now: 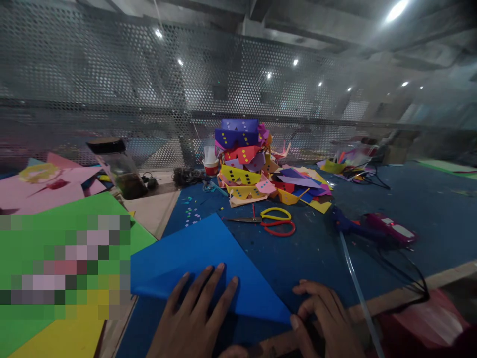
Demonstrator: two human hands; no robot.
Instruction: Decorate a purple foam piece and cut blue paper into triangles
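Note:
A blue sheet of paper (227,248) lies on the table in front of me, its outline roughly triangular with one point facing away. Spread flat on its near part is my left hand (197,303), fingers apart. My right hand (324,313) rests by the sheet's right corner, fingers loosely bent and apart from the thumb, whose tip is at that corner. Whether the thumb presses on the paper I cannot tell. Beyond the sheet lies a pair of scissors (278,221) with one yellow and one red handle loop.
Decorated paper pieces (242,176) are stacked at the back. To the right lie a glue gun (346,223) with a clear glue stick and a magenta device (391,228). A jar (124,171) and green paper (100,205) are at left; a pixelated block covers the lower left.

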